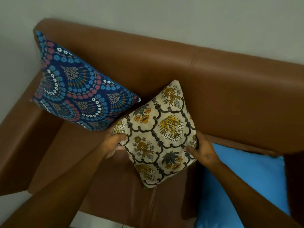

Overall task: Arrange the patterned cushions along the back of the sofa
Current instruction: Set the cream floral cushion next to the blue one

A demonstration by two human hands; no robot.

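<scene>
A cream cushion [158,137] with yellow flowers and dark lattice lines stands on one corner on the brown sofa seat, leaning towards the backrest [213,89]. My left hand [115,142] grips its left edge and my right hand [202,150] grips its right edge. A dark blue cushion [79,89] with blue, pink and white flower arcs leans against the backrest in the sofa's left corner, its right corner just short of the cream one.
A plain bright blue cushion [243,181] lies flat on the seat to the right, under my right forearm. The sofa's left armrest [21,142] runs along the left side. A pale wall [181,18] rises behind the sofa.
</scene>
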